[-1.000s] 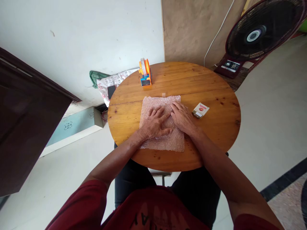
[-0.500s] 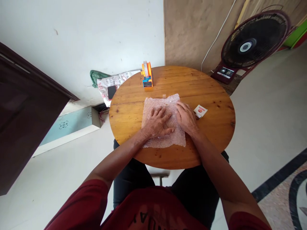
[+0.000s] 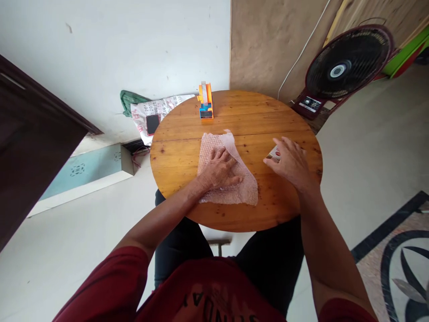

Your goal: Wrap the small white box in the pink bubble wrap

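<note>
A sheet of bubble wrap (image 3: 246, 190) lies in front of me, its upper right corner folded over toward the middle. My left hand (image 3: 221, 169) rests flat on it with the fingers spread. Off to the right, my right hand (image 3: 291, 161) is over a small white box with red print (image 3: 275, 153). Its thumb and fingers are apart on either side of the box, which they partly hide. I cannot tell whether they touch it.
Both lie on a round wooden table (image 3: 181, 172). An orange and blue tape dispenser (image 3: 206, 102) stands near its far edge. Behind the table on the right is a dark fan (image 3: 338, 70). A phone-like dark object (image 3: 153, 124) sits on a printed white sack (image 3: 140, 112) at the left.
My right hand has left the bubble wrap and moved right to the small box. The wrap's upper right corner has folded inward. My left hand stays flat on the wrap.
</note>
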### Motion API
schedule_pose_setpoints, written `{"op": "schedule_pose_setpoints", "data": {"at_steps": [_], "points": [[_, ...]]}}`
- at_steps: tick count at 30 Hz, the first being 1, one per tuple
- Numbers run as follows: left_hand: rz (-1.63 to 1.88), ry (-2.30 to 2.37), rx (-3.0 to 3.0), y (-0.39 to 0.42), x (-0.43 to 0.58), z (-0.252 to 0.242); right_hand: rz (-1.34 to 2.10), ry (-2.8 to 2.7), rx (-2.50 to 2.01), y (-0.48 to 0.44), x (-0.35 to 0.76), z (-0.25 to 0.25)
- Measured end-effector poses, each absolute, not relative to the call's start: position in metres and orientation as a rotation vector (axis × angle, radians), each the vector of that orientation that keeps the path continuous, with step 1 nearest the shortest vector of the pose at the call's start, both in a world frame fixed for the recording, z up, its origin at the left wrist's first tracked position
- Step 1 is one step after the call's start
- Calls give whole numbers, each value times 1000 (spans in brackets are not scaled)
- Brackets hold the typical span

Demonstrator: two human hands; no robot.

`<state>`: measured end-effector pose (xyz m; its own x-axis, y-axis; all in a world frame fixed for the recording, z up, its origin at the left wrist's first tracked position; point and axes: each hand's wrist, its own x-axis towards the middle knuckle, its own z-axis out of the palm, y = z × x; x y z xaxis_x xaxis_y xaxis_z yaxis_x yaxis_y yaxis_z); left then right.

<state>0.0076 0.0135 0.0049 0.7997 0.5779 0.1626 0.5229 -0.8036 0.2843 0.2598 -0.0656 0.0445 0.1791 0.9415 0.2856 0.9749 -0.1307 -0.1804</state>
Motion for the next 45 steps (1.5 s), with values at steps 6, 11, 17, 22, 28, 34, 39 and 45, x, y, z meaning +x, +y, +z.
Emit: {"op": "schedule_pose_setpoints", "data": {"at_steps": [6,11,17,22,28,34,39,45], "points": [[376,854,2775,14,7,3,88,-1713,-2169,-67,275,32],[357,861,2771,12,7,6,486,-1390,-1916,-78,254,58],[287,901,2739,15,8,3,1345,-1602,-1317,-90,190,90],[222,883,2750,21,7,-6,1434,-1670,-1165,-68,164,68],[307,932,2720,14,10,3,1315,-1367,-1307,-42,187,46],[321,908,2579,23,0,14,1191,-1274,-1331,-33,204,28],[280,1048,2537,37,-14,21,1052,-1433,-1387,-33,203,21],[198,1035,2562,39,-15,18,881,-1562,-1477,-29,193,29]]}}
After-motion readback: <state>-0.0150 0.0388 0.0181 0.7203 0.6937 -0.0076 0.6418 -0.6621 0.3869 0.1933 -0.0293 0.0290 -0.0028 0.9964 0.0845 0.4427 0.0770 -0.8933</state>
